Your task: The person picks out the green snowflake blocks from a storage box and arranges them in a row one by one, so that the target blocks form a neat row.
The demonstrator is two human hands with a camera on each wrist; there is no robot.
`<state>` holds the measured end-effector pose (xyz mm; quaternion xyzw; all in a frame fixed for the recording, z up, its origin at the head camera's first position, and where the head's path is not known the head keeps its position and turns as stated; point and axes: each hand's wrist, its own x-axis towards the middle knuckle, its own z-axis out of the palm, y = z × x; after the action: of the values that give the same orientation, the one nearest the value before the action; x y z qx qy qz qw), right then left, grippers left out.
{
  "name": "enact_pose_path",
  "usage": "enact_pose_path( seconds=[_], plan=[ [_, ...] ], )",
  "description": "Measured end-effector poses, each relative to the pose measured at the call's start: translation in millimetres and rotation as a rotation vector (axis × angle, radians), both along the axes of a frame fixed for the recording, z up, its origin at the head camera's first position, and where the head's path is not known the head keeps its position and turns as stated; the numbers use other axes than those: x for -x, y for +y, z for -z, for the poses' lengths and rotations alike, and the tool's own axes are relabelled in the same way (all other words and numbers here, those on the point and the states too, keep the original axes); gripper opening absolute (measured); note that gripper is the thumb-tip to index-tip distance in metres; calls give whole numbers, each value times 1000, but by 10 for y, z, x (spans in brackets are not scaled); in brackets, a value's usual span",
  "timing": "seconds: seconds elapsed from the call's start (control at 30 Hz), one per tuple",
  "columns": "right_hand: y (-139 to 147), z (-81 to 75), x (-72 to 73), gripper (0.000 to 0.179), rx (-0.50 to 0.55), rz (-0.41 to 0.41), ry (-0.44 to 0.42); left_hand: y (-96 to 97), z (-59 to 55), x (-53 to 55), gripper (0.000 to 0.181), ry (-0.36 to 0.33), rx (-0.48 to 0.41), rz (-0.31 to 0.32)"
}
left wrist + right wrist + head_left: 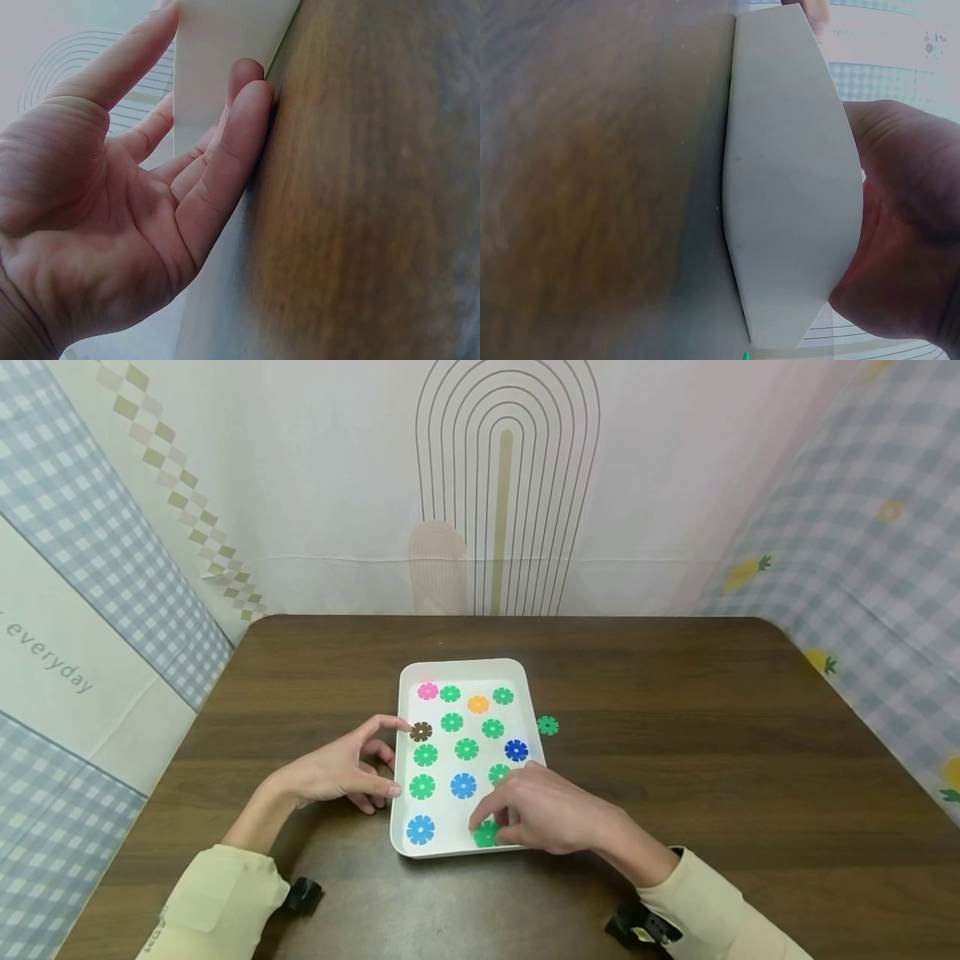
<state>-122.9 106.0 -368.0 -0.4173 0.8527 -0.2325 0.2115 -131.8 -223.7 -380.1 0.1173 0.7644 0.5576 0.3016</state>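
A white rectangular tray holds several flat, notched snowflake discs. My right hand reaches over its near right corner, thumb and index finger pinching a green snowflake disc by opposite edges. The tray wall hides most of those fingers in the right wrist view. At the tray's left side is my left hand, fingers loosely bent and spread, with no disc between them. Its index fingertip lies over the rim, right beside a brown disc, and its thumb is at the outer wall. The left wrist view shows the tray wall behind these fingers.
One green disc lies on the wooden table just right of the tray. Inside the tray are pink, orange, dark blue and light blue discs, among several green ones. A patterned curtain hangs behind the table.
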Motion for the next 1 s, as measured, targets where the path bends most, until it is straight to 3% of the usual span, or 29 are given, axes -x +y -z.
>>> enact_pose_path(
  seconds=[0.17,0.47,0.8,1.0],
  plan=[
    [23,-13,13,25,38,39,-84,-3,8,3,87,1,2,0],
    [74,-16,94,24,203,149,-203,-4,12,4,86,-6,7,1],
    [137,-39,186,24,382,247,-249,-7,12,10,87,-7,11,0],
    [202,-30,260,27,419,309,-255,-10,10,5,88,-6,8,3]
  ],
)
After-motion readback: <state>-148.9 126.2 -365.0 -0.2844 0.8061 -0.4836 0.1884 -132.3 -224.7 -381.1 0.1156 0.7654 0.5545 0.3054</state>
